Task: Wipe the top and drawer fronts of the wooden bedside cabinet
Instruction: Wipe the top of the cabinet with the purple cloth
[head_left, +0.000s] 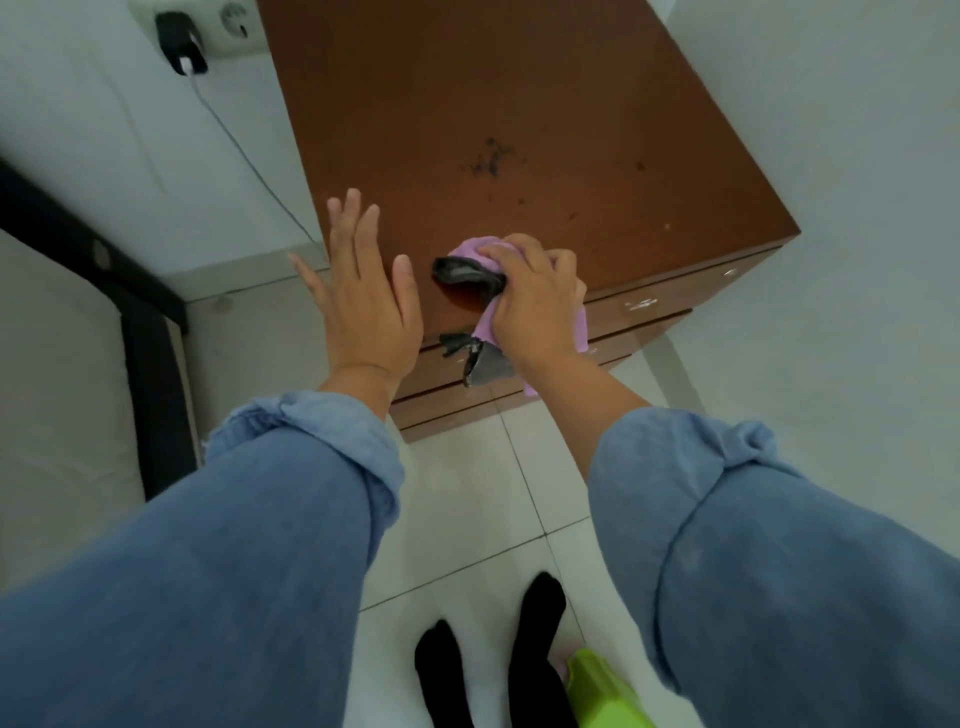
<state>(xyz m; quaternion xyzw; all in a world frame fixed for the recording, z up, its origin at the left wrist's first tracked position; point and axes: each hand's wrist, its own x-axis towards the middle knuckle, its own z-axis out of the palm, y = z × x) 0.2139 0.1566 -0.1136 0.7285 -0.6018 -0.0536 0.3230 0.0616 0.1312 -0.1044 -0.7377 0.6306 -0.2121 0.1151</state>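
From my remote seat, I had the black charger plugged into the white wall socket (182, 44) far off at top left, well clear of the work. My left hand (363, 296) hovered with fingers straight and spread, palm down, at the left front edge of the brown wooden bedside cabinet (519, 130); whether it touched the top I could not tell. Just beside it, my right hand (535, 301) gripped the bunched lilac cloth (475, 249), fingers curled round it, at the front lip of the top, with loose ends, soiled grey-black, hanging over the upper drawer front (675, 301). Dark specks and smears (491, 156) sat on the top, farther back from the cloth. I judged the top stroke was in hand: best to press the cloth flat, turn a clean lilac face down, and sweep grime toward the front edge rather than smear it about. The cabinet stood against the wall, its long axis running from the wall toward me, drawer fronts facing my feet and angled lower right. A lime-green plastic container (602, 691) stood by my right foot.
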